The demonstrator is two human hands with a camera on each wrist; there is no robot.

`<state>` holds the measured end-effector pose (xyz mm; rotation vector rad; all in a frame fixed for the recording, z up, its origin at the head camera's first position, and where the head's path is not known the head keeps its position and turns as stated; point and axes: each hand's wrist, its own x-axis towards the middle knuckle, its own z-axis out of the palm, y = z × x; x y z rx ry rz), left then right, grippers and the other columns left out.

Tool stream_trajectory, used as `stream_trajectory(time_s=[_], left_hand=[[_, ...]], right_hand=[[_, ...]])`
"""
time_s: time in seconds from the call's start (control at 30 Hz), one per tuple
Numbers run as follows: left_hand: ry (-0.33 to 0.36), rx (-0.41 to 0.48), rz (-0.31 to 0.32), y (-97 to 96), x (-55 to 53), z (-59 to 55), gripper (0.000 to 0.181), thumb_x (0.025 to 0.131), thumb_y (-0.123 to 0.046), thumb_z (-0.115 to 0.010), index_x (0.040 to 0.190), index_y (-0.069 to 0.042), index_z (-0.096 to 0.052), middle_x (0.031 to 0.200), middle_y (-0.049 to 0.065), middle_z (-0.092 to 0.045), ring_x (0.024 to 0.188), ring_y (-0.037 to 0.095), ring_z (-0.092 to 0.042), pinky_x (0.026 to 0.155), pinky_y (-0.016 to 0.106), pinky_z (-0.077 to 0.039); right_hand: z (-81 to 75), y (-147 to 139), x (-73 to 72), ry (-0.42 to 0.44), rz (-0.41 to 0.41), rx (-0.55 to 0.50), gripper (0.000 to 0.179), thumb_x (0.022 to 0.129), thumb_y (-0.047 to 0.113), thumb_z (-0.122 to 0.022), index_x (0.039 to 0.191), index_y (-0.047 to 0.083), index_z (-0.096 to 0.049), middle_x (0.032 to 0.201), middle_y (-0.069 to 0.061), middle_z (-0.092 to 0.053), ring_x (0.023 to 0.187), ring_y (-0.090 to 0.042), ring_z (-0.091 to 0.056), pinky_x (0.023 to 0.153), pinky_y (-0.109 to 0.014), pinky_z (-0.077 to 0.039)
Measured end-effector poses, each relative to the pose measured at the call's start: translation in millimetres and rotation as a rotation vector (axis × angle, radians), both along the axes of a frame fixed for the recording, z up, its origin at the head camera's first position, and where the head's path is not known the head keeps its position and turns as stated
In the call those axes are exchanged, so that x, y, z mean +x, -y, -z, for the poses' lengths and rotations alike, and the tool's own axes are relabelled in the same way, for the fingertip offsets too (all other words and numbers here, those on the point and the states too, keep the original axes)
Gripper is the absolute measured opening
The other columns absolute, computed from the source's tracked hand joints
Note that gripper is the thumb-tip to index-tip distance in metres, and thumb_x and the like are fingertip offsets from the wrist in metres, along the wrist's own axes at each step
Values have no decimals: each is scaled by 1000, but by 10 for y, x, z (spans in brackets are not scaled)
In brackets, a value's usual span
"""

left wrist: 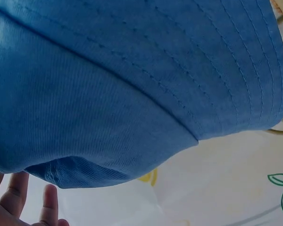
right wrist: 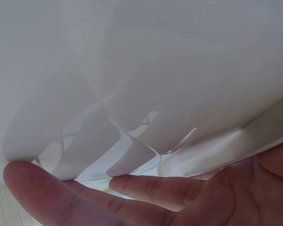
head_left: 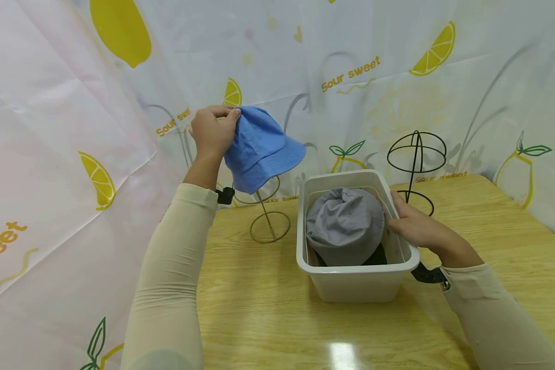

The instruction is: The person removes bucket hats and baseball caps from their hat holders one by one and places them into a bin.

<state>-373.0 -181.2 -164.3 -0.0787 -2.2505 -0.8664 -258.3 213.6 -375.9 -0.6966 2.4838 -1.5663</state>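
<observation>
In the head view my left hand [head_left: 215, 131] pinches a blue bucket hat [head_left: 261, 149] by its crown, the brim hanging down and to the right. The hat overlaps the top of a gold wire hat stand [head_left: 270, 226], hiding it. The hat's stitched brim [left wrist: 217, 61] fills much of the left wrist view, with fingers [left wrist: 49, 207] at the lower left. My right hand [head_left: 416, 223] grips the right rim of a white plastic bin [head_left: 356, 282]; in the right wrist view, fingers [right wrist: 151, 188] lie against its outer wall. A crumpled grey hat [head_left: 344, 221] sits inside the bin.
A black wire hat stand [head_left: 413, 164] stands behind the bin to the right. Something dark [head_left: 376, 256] lies under the grey hat. Wood-grain tabletop [head_left: 250, 303] extends below, and a lemon-print curtain [head_left: 268, 56] hangs close behind and along the left.
</observation>
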Motion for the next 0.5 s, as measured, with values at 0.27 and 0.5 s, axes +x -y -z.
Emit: stream_trajectory(time_s=[0.27, 0.5], left_hand=[[2, 11, 62, -160, 45, -21, 29, 97, -37, -70, 112, -17, -83, 124, -2, -76, 129, 18, -61, 118, 47, -27], [-7, 48, 135, -287, 53, -39, 27, 95, -35, -72, 111, -16, -83, 121, -2, -77, 127, 15, -63, 116, 36, -37]], right_hand=[[4, -3, -4, 5, -1, 4, 89, 99, -5, -40, 164, 11, 20, 169, -29, 11, 144, -65, -15, 83, -68, -53], [-4, -4, -6, 19, 1, 7, 89, 100, -4, -40, 164, 11, 21, 169, -29, 12, 144, -66, -14, 83, -68, -54]])
